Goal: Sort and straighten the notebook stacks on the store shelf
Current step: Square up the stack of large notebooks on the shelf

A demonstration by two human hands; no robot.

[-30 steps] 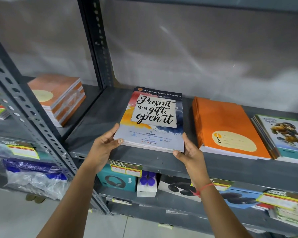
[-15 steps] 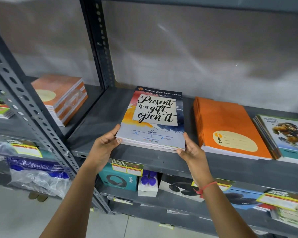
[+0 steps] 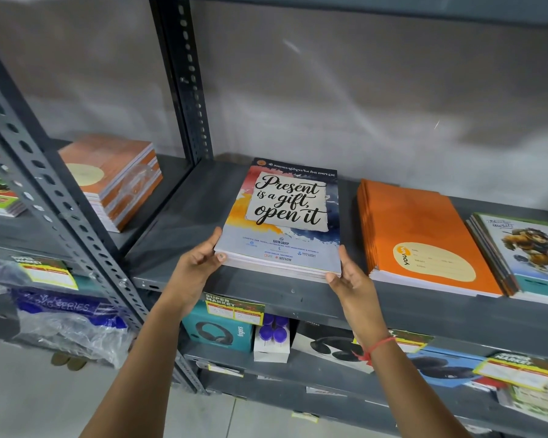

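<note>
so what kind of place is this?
Most likely a shop's stationery aisle: slotted grey metal shelf with notebook stacks, "Super Market" price tags on the shelf edges, and boxed headphones on the tier below.

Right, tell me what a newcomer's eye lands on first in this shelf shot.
First the "Present is a gift, open it" notebook stack in the middle of the grey shelf, gripped at its front corners by the left hand and right hand. Next the bright orange notebook stack lying just to its right.
</note>
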